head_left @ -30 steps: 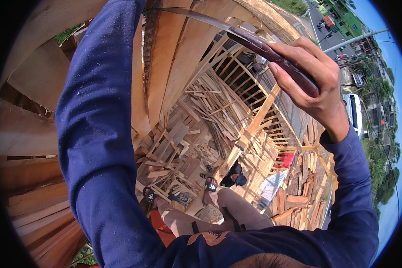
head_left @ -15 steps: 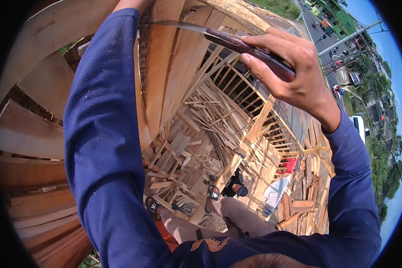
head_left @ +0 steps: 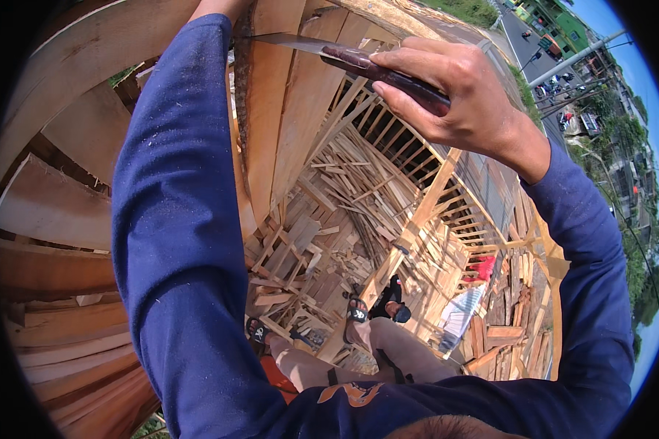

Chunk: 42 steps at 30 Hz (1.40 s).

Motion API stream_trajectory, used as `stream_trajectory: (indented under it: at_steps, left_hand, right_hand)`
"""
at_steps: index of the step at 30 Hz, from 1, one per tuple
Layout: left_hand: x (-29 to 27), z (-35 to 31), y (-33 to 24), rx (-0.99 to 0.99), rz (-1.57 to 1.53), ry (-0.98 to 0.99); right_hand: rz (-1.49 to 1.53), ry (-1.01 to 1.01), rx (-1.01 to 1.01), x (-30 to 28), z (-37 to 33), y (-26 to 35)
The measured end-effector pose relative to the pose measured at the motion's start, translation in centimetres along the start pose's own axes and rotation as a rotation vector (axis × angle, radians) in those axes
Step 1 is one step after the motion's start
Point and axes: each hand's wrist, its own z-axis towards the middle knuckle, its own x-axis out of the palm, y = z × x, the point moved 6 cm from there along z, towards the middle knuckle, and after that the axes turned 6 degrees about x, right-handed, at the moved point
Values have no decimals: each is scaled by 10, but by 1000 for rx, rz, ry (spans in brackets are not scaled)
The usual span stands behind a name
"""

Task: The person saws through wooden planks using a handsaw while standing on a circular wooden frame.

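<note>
My right hand (head_left: 465,99) is closed around the dark brown handle (head_left: 388,77) of what looks like a hand saw. Its thin metal blade (head_left: 289,42) points left, close to my left wrist, and lies across the upper ends of upright planks (head_left: 271,102). I cannot make out its teeth. Of my left hand, only the wrist (head_left: 223,7) shows at the top edge, beside a rough-edged board; its fingers are out of the picture. Both arms are raised in blue sleeves.
Far below lie heaps of cut wood (head_left: 359,183) and a slatted wooden frame (head_left: 461,212). My sandalled feet rest high above this, one on a beam (head_left: 373,285). Someone in a dark cap (head_left: 401,314) is beneath. Stacked boards (head_left: 66,271) fill the left; a road (head_left: 516,36) runs upper right.
My right hand and the handle have moved left and slightly up, pushing the blade along its length toward my left wrist. The view has shifted a little.
</note>
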Motion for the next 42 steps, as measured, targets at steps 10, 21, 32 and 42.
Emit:
stream_trajectory:
  at_steps: [10, 21, 32, 42]
  left_hand:
    - [2, 8, -3, 16, 12, -12]
    - [-6, 4, 5, 51, 96, -29]
    - [-9, -6, 18, 33, 87, -36]
    - [-7, -9, 22, 37, 79, -34]
  right_hand:
    - [-111, -31, 29, 0, 7, -15]
    - [-66, 69, 76, -45, -7, 10]
    - [-76, 78, 201, -73, -38, 33]
    - [-138, 79, 124, -63, -38, 38]
